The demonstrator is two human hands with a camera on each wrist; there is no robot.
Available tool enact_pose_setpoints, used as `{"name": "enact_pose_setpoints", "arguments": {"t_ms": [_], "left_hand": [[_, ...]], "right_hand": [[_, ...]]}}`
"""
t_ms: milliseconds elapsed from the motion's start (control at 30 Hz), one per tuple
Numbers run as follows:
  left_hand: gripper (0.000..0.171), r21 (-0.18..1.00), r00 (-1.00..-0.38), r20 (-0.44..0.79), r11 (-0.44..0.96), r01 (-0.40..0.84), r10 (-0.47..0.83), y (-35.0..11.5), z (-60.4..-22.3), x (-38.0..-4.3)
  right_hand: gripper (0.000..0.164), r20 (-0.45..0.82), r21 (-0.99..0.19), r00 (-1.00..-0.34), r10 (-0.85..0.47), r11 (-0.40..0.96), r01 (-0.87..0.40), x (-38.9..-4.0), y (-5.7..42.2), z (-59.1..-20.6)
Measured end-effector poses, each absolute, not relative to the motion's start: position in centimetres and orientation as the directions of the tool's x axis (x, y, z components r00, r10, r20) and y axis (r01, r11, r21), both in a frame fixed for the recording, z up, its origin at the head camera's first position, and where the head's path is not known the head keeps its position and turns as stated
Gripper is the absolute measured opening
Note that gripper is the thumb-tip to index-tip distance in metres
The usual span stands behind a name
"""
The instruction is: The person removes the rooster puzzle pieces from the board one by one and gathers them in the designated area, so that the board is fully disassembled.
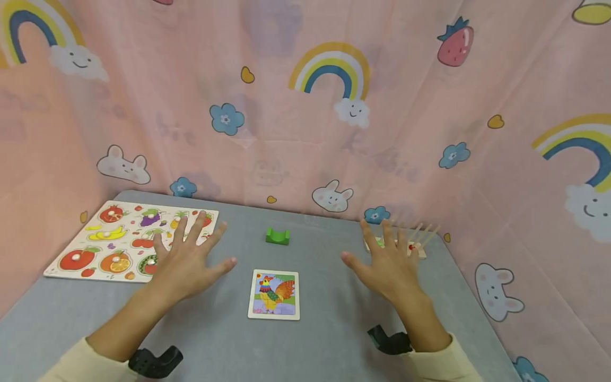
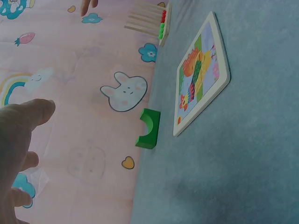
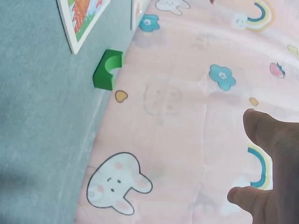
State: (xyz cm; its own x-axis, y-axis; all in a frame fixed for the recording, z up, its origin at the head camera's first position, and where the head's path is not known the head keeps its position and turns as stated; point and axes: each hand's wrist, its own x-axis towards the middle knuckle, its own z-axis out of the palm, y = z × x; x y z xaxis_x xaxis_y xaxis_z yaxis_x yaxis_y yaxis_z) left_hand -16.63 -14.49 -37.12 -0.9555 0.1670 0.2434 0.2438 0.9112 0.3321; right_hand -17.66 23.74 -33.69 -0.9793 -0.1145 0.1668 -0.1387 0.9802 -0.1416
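My left hand (image 1: 185,265) is held with fingers spread over the near right part of a fruit puzzle board (image 1: 95,233), hiding some of its pictures. On the other side, my right hand (image 1: 389,265) also has its fingers spread and holds nothing. It overlaps a wooden stand with pegs and coloured beads (image 1: 416,248) in the head view. Between the hands lies a square rooster puzzle (image 1: 274,295) in a pale frame. Behind it stands a green block (image 1: 278,236) with a curved notch on top.
A grey table (image 1: 315,339) carries these things. Pink cloth (image 1: 286,159) printed with rainbows, rabbits and flowers rises along its back and sides. Black wrist mounts (image 1: 155,362) sit at both sleeve cuffs.
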Motion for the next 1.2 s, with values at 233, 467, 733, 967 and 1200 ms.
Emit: {"name": "enact_pose_setpoints", "arguments": {"t_ms": [233, 467, 733, 967, 1200], "left_hand": [[0.08, 0.344, -0.949, 0.25, 0.899, 0.272, 0.192, -13.4, -38.3, -16.5], [0.077, 0.352, -0.935, 0.28, 0.883, 0.31, 0.217, -12.8, -39.0, -16.5], [0.07, 0.386, -0.911, 0.331, 0.845, 0.37, 0.248, -11.7, -40.4, -16.6], [0.066, 0.413, -0.89, 0.364, 0.809, 0.417, 0.273, -10.7, -41.6, -16.7], [0.061, 0.436, -0.874, 0.37, 0.772, 0.463, 0.315, -10.1, -42.7, -16.6]], "right_hand": [[0.092, 0.166, -0.151, -0.979, -0.121, 0.978, -0.146, -17.7, 22.8, -34.0], [0.092, 0.175, -0.15, -0.978, -0.117, 0.978, -0.144, -17.8, 22.1, -34.4], [0.094, 0.161, -0.161, -0.979, -0.123, 0.976, -0.149, -18.0, 21.3, -35.1], [0.094, 0.168, -0.178, -0.977, -0.13, 0.971, -0.159, -18.2, 20.6, -36.0], [0.092, 0.188, -0.188, -0.97, -0.156, 0.963, -0.192, -18.2, 19.8, -36.7]]}}
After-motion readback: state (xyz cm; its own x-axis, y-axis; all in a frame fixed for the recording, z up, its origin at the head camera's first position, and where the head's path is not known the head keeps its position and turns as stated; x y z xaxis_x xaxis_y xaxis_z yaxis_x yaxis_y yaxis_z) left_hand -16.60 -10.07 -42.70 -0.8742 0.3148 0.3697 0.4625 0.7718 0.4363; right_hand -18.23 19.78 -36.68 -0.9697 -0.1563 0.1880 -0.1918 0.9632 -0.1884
